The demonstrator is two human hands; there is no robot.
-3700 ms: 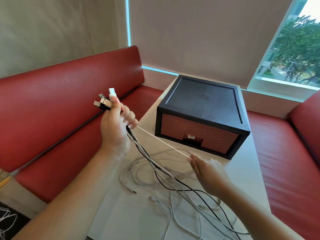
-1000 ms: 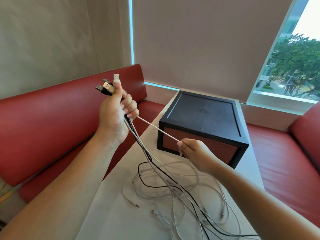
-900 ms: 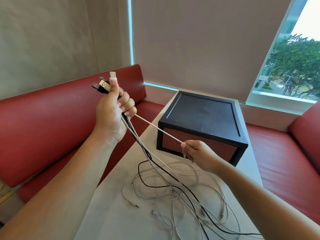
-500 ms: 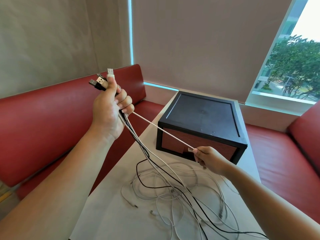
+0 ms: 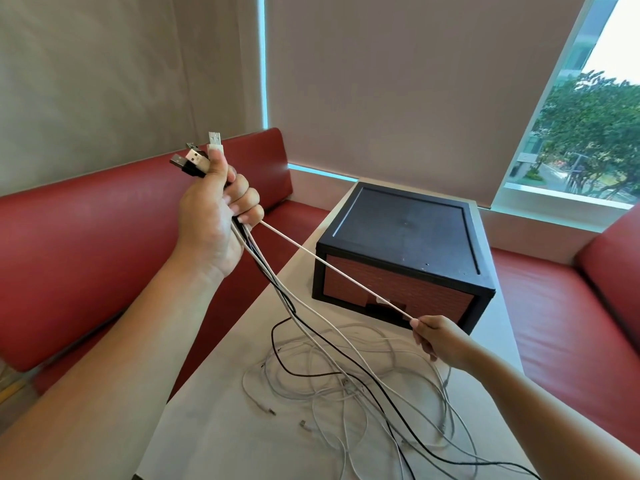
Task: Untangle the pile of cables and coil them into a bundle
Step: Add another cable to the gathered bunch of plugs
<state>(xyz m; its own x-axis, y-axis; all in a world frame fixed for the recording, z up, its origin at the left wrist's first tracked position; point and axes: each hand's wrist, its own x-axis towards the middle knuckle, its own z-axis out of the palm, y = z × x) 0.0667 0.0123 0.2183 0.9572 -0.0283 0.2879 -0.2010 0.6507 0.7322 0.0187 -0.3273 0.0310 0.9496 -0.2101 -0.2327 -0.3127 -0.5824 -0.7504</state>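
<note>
My left hand point(image 5: 216, 216) is raised over the table's left edge and grips several cables just below their USB plugs point(image 5: 198, 158), which stick up above the fist. One white cable point(image 5: 332, 270) runs taut from that fist down to my right hand point(image 5: 437, 338), which pinches it between thumb and fingers in front of the box. The other white and black cables hang from the left fist into a loose tangled pile point(image 5: 349, 379) on the white table point(image 5: 214, 427).
A black box with a brick-pattern drawer front point(image 5: 405, 251) stands on the far half of the table. Red benches point(image 5: 79, 244) run along the left side, the back and the right. A window point(image 5: 588, 140) with a lowered blind is behind.
My right hand has slid down and to the right along the taut white cable, away from the left fist. The left hand has lifted the plug ends slightly up and left.
</note>
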